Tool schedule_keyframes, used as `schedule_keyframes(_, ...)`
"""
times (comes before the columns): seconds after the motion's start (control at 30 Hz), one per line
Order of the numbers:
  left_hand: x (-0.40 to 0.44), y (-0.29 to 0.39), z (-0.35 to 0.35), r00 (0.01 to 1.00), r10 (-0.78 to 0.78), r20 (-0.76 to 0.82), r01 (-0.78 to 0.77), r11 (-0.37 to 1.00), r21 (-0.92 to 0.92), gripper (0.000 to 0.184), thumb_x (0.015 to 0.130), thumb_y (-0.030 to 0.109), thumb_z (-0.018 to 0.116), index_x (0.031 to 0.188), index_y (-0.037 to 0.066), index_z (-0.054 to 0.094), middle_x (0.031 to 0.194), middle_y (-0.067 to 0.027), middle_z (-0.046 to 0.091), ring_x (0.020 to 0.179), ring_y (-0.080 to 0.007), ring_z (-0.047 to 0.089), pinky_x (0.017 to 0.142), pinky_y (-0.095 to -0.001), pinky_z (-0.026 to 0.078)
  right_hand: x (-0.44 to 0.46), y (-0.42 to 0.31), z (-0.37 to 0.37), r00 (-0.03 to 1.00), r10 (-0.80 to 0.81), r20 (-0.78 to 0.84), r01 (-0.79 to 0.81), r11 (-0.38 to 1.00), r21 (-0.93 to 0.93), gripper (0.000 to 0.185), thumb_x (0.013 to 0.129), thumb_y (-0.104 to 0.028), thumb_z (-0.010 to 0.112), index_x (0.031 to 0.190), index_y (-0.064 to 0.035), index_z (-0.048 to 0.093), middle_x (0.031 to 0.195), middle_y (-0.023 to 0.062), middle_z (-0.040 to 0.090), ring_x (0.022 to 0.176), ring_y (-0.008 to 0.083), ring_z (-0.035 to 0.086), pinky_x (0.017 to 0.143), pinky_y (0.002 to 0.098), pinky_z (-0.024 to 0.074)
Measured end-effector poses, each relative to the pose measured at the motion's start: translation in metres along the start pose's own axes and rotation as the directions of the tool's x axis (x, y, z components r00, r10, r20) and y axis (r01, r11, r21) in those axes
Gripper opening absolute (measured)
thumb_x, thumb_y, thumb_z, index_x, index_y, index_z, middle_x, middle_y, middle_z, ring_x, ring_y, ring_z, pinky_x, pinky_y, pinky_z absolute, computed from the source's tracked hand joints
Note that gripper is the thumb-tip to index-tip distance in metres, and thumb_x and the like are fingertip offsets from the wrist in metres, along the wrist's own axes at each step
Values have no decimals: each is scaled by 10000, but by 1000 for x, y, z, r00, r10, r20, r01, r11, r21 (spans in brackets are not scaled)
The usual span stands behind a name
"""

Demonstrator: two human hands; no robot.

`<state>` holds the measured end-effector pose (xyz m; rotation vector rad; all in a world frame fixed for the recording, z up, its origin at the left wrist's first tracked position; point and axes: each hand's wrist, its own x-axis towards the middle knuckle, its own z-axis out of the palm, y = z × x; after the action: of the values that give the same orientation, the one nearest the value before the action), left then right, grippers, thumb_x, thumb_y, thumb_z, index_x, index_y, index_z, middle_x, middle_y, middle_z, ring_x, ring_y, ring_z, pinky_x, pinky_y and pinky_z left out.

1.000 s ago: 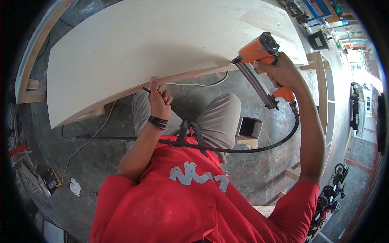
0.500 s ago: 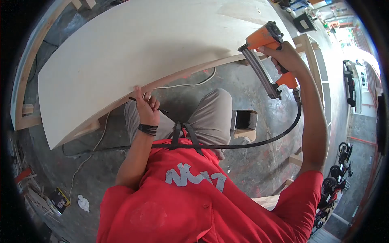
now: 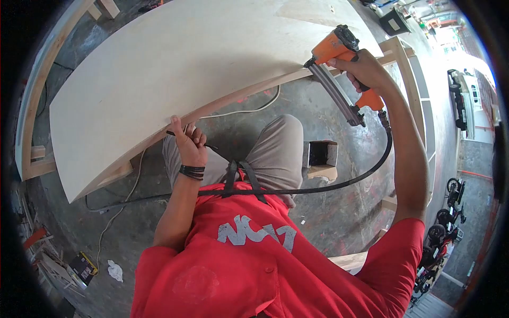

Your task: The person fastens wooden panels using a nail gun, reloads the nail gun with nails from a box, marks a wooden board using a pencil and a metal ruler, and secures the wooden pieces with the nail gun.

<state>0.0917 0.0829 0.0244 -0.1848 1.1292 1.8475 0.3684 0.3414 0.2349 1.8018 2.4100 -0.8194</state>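
Note:
A large pale plywood panel (image 3: pixel 159 63) with a curved front edge spans the upper part of the view. My left hand (image 3: pixel 190 142) is at that edge, thumb on the wood, with a thin dark pencil-like stick (image 3: pixel 211 146) held in its curled fingers. On the right, my right hand (image 3: pixel 366 71) is wrapped round the handle of an orange nail gun (image 3: pixel 331 47). The gun's nose is at the panel's edge; contact is too small to tell. Its long grey magazine slants down, and a black hose (image 3: pixel 339 186) runs from the handle across my waist.
An open cardboard box (image 3: pixel 323 172) stands on the floor right of my knee. Wooden frames (image 3: pixel 405 79) stand at both sides. A white cable (image 3: pixel 249 110) runs beneath the panel. Scrap wood (image 3: pixel 53 265) lies at lower left, near a crumpled white piece (image 3: pixel 115 271).
Over the last second my left hand has shifted left along the panel's edge, still holding the stick. The nail gun lifted away from the edge, then came back to it farther left.

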Motion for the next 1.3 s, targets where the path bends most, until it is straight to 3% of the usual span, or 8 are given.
schedule_keyframes(0.23,0,1,-1,1000,-9,5,9,1000,13,478,876,623,571,918,148,537,666,56,377,496,-53,289,436,-219,233,0,0,2,1000,-7,-9,7,1000,8,461,792,-448,746,669,-20,629,467,21,523,373,104,530,371,247,440)
schedule_keyframes(0.3,-1,2,1,1000,0,-8,0,1000,10,491,876,628,564,900,138,541,667,48,390,492,-60,292,434,-221,232,0,1,4,1000,-3,-21,3,1000,28,454,800,-449,741,618,-60,595,430,-3,481,346,86,485,339,229,380)
schedule_keyframes(0.53,5,0,-7,997,-22,67,24,999,-21,502,872,631,565,875,130,541,646,34,389,485,-74,297,432,-228,236,-9,-4,4,998,-23,-53,25,999,44,460,788,-457,752,624,-56,597,441,-2,484,352,91,487,342,234,381)
schedule_keyframes(0.73,2,2,-7,1000,-24,13,24,1000,-13,511,876,623,566,855,112,548,627,36,378,479,-70,303,429,-226,238,-1,5,7,998,-20,-64,24,998,53,480,775,-473,762,618,-56,585,456,-2,489,359,94,492,348,239,395)
schedule_keyframes(1.03,6,-3,-14,997,-16,79,19,999,-42,473,873,592,599,889,124,533,664,61,394,487,-45,299,413,-210,247,11,45,-19,996,52,-78,-42,991,126,497,796,-510,729,726,-32,616,459,-5,482,362,89,485,353,253,410)
schedule_keyframes(1.13,6,-2,-11,998,-18,56,21,999,-43,481,874,593,598,913,119,529,677,57,404,489,-49,296,415,-211,247,13,55,-23,988,92,-128,-69,983,170,491,799,-500,731,634,-53,614,453,-3,498,368,89,502,365,225,412)
schedule_keyframes(1.27,2,1,-4,1000,-12,-3,12,999,-32,520,888,607,560,875,87,544,604,39,312,461,-69,286,405,-229,222,19,66,-22,986,98,-137,-82,990,114,506,807,-508,722,588,-69,595,449,-4,500,366,92,504,369,234,421)
schedule_keyframes(1.3,2,1,-4,1000,-7,6,7,1000,-30,526,888,610,555,881,84,546,603,39,304,461,-69,287,406,-230,223,21,67,-21,986,102,-133,-89,991,103,503,804,-510,722,652,-45,605,455,-5,491,364,91,492,358,244,417)
